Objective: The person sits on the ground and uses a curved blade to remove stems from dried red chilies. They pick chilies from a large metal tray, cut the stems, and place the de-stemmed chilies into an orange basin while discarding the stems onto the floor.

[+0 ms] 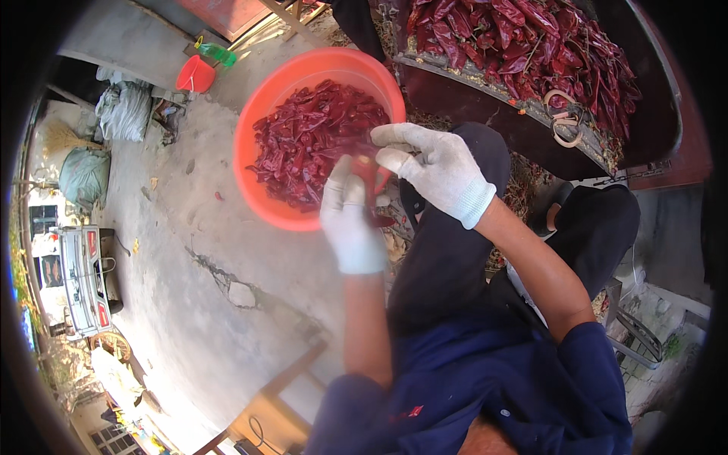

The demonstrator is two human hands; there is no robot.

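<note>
The left grip [351, 220], a white-gloved hand, is closed around a red pepper [365, 171]. The pepper is blurred and sits at the fingers of the left grip, just left of the right grip [440, 167]. The right grip, also gloved, has its fingers bent toward the pepper; whether it holds anything cannot be told. An orange basin [244, 163] containing red peppers [315, 129] is located beyond and left of both grips. A dark bin [470, 98], loaded with more peppers [523, 38], is located beyond and right of the right grip. Ring-handled scissors [564, 118] rest at the bin's near edge.
</note>
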